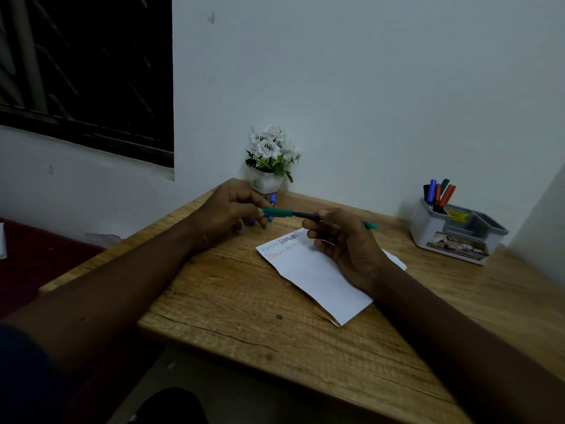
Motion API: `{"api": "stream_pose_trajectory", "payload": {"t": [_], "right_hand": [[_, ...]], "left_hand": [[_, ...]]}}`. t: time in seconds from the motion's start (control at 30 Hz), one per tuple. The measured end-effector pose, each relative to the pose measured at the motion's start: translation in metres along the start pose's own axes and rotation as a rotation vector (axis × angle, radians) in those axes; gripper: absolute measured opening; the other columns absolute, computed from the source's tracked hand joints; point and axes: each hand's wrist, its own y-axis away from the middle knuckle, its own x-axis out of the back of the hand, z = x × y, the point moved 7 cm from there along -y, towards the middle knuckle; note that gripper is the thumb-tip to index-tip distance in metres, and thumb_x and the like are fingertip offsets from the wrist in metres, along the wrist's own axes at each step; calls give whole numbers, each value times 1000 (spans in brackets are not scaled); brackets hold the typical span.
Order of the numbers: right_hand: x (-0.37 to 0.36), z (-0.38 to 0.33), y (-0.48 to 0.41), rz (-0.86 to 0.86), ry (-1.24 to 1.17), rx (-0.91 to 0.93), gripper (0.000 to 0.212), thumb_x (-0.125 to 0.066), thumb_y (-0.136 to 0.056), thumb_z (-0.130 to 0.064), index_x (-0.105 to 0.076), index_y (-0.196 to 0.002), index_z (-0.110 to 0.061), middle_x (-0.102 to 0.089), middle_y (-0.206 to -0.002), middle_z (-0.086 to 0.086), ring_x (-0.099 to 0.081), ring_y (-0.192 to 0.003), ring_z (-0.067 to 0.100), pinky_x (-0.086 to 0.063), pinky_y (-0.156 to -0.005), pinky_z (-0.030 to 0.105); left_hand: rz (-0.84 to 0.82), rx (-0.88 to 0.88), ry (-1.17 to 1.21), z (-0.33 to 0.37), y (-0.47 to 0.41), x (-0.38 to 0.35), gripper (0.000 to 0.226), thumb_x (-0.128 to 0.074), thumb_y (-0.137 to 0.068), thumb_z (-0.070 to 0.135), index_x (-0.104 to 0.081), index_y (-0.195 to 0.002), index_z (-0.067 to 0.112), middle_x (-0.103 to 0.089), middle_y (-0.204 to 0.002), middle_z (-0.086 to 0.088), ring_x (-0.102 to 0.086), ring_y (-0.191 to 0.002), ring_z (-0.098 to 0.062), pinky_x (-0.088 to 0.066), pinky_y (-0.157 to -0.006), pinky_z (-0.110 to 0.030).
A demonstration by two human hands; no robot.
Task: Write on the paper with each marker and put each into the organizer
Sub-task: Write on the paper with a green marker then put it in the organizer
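Green marker (pixel 305 215) held level over the paper's (pixel 318 280) far end, long axis left-right, cap (pixel 276 213) leftward. Our left hand (pixel 226 214) pinches the cap, right hand (pixel 342 240) wraps the marker behind it. Organizer (pixel 452 237) stands well apart by counter's (pixel 244 301) far-right edge.

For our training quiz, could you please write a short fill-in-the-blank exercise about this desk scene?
1. The left hand grips the ___ cap of the marker.
2. The right hand holds the marker's barrel above the sheet of ___.
3. Several other markers stand upright in the grey ___ on the right.

Missing words: green; paper; organizer.
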Motion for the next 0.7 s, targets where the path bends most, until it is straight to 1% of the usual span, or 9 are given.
{"api": "stream_pose_trajectory", "payload": {"t": [0.1, 0.17, 0.2, 0.27, 0.37, 0.43, 0.53, 0.6, 0.7], "right_hand": [[-2, 0, 0, -18, 37, 5, 9, -67, -94, -14, -72, -99, -9, -78, -96, 16, -70, -77, 17, -53, -68, 26], [-5, 0, 1, -34, 74, 7, 18, -73, -89, -18, -72, -104, -7, -79, -99, 15, -71, -77, 15, -54, -66, 24], [-6, 1, 1, -40, 95, 11, 22, -74, -87, -19, -71, -105, -7, -79, -99, 15, -71, -77, 14, -54, -66, 23], [-7, 1, 1, -47, 130, 25, 19, -75, -88, -18, -71, -104, -8, -79, -96, 14, -71, -77, 14, -53, -66, 24], [-6, 0, 1, -35, 153, 55, 10, -76, -89, -17, -72, -94, -8, -76, -81, 9, -67, -70, 15, -52, -64, 25], [-5, -2, 1, -24, 159, 71, 11, -78, -87, -17, -72, -88, -7, -73, -75, 8, -64, -67, 16, -52, -62, 24], [-5, -1, 0, -33, 159, 65, 12, -81, -81, -19, -74, -82, -10, -73, -75, 9, -64, -66, 15, -52, -61, 24], [-5, -1, -1, -36, 161, 62, 11, -82, -78, -21, -74, -79, -12, -74, -76, 10, -64, -65, 15, -52, -62, 24], [-5, 1, -4, -35, 178, 68, 16, -83, -77, -22, -73, -82, -11, -75, -76, 10, -65, -65, 15, -53, -63, 25]], "left_hand": [[-31, -10, -11, -1, 0, -2, 16, -64, -89, 2, -74, -100, 7, -76, -82, -8, -57, -64, -6, -42, -57, -27], [-44, -33, -8, -1, 1, -4, 16, -67, -90, 4, -74, -103, 4, -77, -87, -12, -58, -67, -8, -44, -58, -27], [-55, -42, -6, 0, 1, -6, 16, -68, -90, 5, -75, -104, 3, -77, -89, -12, -58, -70, -11, -45, -59, -27], [-86, -56, -9, 0, 0, -10, 16, -70, -90, 7, -75, -104, 4, -78, -89, -11, -59, -74, -14, -46, -58, -25], [-109, -63, -9, 0, -1, -13, 17, -71, -90, 9, -75, -105, 3, -78, -90, -10, -59, -72, -11, -47, -58, -23], [-111, -64, -1, -1, -1, -13, 18, -71, -90, 9, -74, -107, 2, -78, -90, -10, -58, -68, -7, -46, -57, -21], [-109, -73, 3, -2, -1, -13, 20, -71, -91, 9, -74, -108, 0, -78, -91, -11, -58, -64, -2, -45, -56, -20], [-116, -81, -15, -2, -1, -14, 19, -71, -90, 10, -75, -106, 1, -78, -90, -10, -59, -65, -1, -44, -57, -21], [-105, -79, -40, -2, -2, -14, 17, -73, -89, 11, -78, -103, 4, -78, -88, -6, -59, -69, 0, -45, -59, -21]]}}
